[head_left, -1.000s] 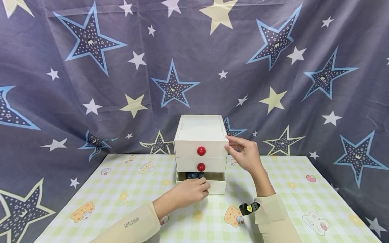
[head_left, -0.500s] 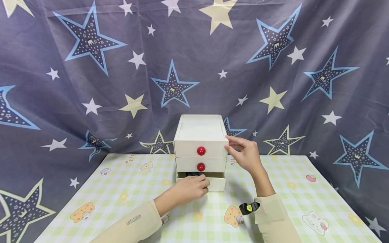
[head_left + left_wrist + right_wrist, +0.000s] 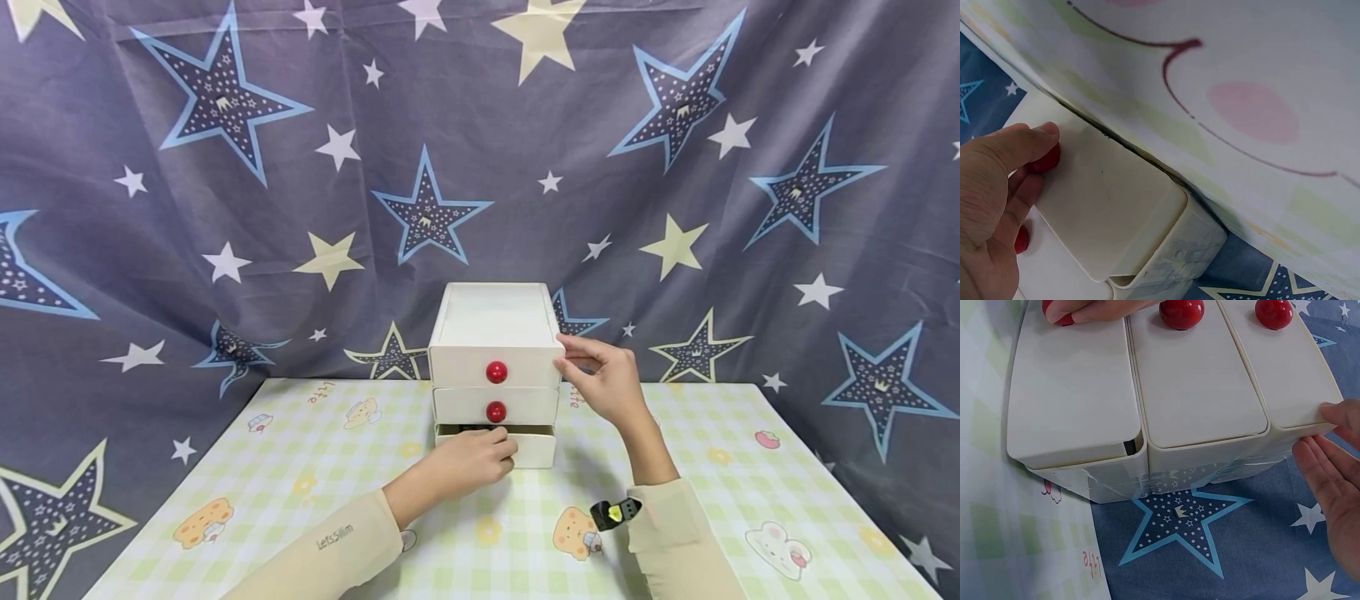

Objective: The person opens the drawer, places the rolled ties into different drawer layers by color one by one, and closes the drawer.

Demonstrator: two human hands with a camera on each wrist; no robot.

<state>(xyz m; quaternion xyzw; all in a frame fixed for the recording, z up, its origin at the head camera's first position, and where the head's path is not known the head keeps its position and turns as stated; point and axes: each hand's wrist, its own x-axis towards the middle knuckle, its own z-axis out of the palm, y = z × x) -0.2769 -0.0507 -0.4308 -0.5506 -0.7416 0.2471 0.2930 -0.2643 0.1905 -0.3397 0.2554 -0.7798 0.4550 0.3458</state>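
Note:
A small white chest of drawers (image 3: 495, 315) stands on the table with its three drawers stacked. The bottom drawer (image 3: 534, 452) sticks out a little, and a dark thing in it is mostly hidden. My left hand (image 3: 474, 460) pinches that drawer's red knob (image 3: 1046, 161) between thumb and fingers. At the chest's upper right front corner, my right hand (image 3: 606, 383) grips the edge. In the right wrist view its thumb (image 3: 1338, 415) lies on the front of the top drawer (image 3: 1291, 369), with the fingers round on the side wall.
Upper and middle drawers are closed, each with a red knob (image 3: 497, 372) in front. A pale green checked cloth (image 3: 300, 500) with cartoon prints covers the table. Close behind the chest hangs a dark curtain (image 3: 510, 233) with stars. A black band (image 3: 615, 514) shows by the right sleeve.
The bottom drawer has slid further into the chest, my left hand moving slightly forward with it. Less of the dark thing inside shows. My right hand keeps its place at the corner.

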